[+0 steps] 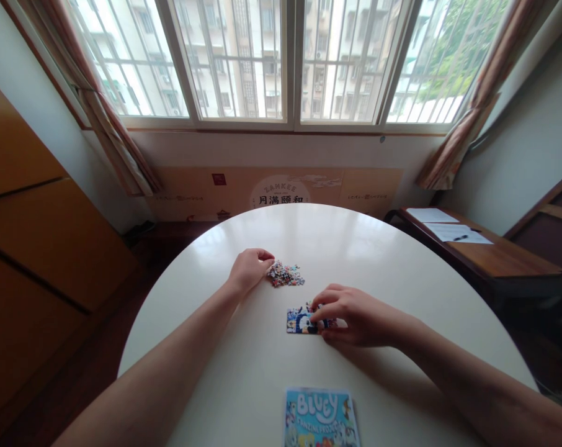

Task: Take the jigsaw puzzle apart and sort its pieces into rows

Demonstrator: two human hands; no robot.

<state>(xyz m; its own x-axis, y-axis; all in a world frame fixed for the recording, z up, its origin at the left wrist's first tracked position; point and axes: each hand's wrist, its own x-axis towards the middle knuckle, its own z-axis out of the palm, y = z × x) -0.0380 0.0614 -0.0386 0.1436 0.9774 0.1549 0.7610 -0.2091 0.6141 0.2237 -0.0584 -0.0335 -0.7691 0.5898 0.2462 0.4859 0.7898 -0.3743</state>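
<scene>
On the white round table lies a small heap of loose jigsaw puzzle pieces (288, 274). My left hand (250, 270) rests at the heap's left edge, thumb and fingertips pinched together; whatever they hold is too small to make out. Closer to me is a partly assembled jigsaw puzzle (302, 321) with a blue and white cartoon figure, its top edge uneven. Over its right side lies my right hand (355, 315), fingers spread and touching it, hiding that part.
A light blue card reading "Bluey" (321, 416) lies at the near side of the round table (206, 354). Papers (458, 233) and a dark pen sit on a wooden desk (513, 257) to the right. A wooden cabinet (39, 248) stands left, barred windows ahead.
</scene>
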